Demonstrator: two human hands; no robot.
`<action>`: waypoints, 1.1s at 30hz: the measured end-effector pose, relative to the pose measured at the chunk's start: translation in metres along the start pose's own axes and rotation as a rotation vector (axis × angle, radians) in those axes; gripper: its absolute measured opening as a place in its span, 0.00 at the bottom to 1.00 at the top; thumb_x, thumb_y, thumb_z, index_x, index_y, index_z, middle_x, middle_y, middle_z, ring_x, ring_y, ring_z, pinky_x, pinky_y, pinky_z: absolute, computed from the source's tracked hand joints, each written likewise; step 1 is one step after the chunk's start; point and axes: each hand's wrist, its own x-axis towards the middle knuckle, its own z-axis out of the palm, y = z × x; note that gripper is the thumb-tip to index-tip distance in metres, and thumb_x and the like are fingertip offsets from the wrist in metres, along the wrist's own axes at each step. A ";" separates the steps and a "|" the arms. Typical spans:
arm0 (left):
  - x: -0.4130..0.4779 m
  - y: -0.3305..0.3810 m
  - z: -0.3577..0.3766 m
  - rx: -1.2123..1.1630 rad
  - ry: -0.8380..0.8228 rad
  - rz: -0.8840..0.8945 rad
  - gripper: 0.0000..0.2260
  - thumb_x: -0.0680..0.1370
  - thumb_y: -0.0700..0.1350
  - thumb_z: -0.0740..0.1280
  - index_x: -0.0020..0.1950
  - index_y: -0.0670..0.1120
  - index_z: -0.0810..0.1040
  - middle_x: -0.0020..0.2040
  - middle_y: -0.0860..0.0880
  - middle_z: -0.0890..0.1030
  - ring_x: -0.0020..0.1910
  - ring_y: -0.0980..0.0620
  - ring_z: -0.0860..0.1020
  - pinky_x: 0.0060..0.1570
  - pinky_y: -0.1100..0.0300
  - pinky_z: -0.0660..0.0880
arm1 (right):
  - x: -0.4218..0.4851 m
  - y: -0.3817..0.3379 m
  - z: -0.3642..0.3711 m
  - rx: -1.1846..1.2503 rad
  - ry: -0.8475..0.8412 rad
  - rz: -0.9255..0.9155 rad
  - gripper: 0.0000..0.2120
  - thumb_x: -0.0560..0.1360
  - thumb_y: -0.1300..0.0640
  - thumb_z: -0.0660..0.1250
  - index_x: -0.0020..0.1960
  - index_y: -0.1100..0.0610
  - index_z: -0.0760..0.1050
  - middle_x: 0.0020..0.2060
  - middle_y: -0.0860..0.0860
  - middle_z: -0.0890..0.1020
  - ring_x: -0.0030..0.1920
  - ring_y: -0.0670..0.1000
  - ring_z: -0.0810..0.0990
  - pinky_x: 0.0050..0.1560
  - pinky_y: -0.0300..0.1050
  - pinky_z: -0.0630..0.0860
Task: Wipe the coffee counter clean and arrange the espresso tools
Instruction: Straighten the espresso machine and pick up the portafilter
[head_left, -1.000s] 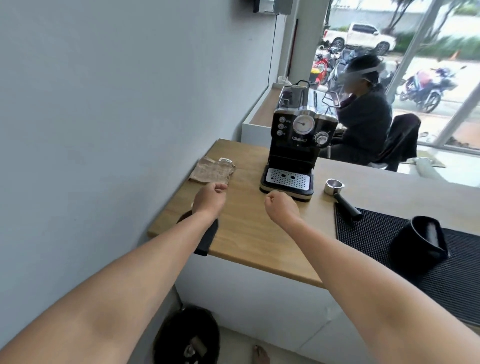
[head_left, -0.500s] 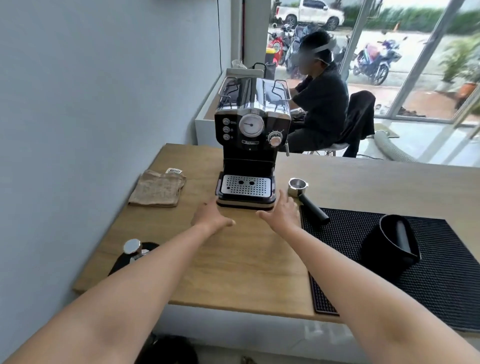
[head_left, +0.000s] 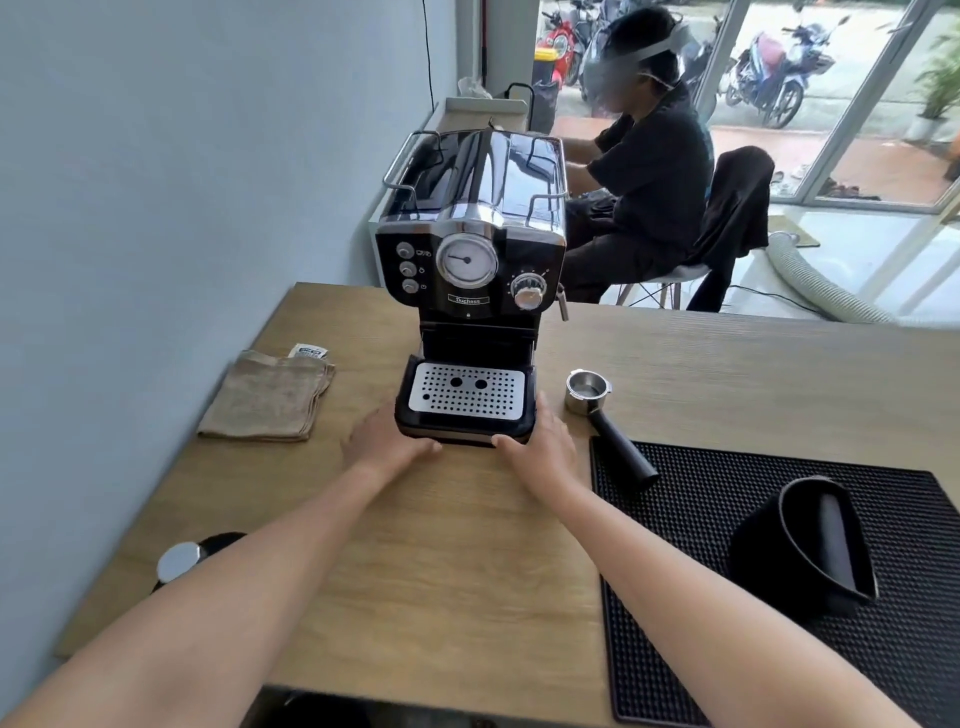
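A black and chrome espresso machine (head_left: 470, 270) stands on the wooden counter (head_left: 441, 545). Its drip tray (head_left: 465, 397) sticks out at the front. My left hand (head_left: 382, 441) grips the tray's front left corner and my right hand (head_left: 540, 441) grips its front right corner. A folded beige cloth (head_left: 265, 397) lies left of the machine. To the machine's right a portafilter (head_left: 605, 421) lies with its handle reaching onto a black rubber mat (head_left: 779, 597). A black knock box (head_left: 810, 545) sits on that mat. A tamper with a silver top (head_left: 179, 561) stands at the near left edge.
A grey wall runs along the counter's left side. A person sits on a chair (head_left: 727, 228) behind the counter, by glass doors with motorbikes outside. A small white packet (head_left: 309, 352) lies behind the cloth. A grey hose (head_left: 815, 283) lies on the floor.
Both hands reached forward from fists over the counter, opened, and now hold the drip tray's front corners. My head has come closer to the machine.
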 end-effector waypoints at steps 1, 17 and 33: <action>-0.005 0.005 -0.005 -0.032 0.012 0.001 0.34 0.57 0.68 0.72 0.61 0.59 0.75 0.56 0.55 0.83 0.60 0.46 0.79 0.59 0.45 0.75 | 0.000 0.000 0.000 0.015 0.009 -0.002 0.42 0.72 0.44 0.72 0.79 0.48 0.54 0.73 0.48 0.70 0.73 0.53 0.67 0.72 0.52 0.65; 0.019 0.014 -0.027 -0.207 0.015 0.168 0.30 0.65 0.63 0.75 0.66 0.56 0.77 0.60 0.56 0.81 0.61 0.53 0.77 0.58 0.56 0.74 | 0.016 -0.015 -0.010 0.124 0.022 0.043 0.30 0.72 0.49 0.72 0.71 0.42 0.65 0.54 0.43 0.79 0.57 0.50 0.79 0.50 0.44 0.70; 0.058 0.027 -0.021 -0.331 -0.039 0.099 0.20 0.70 0.55 0.77 0.60 0.54 0.80 0.51 0.58 0.82 0.49 0.59 0.77 0.43 0.67 0.68 | 0.060 -0.027 -0.013 0.115 -0.014 0.042 0.28 0.72 0.54 0.74 0.69 0.48 0.69 0.55 0.46 0.82 0.53 0.48 0.78 0.51 0.43 0.70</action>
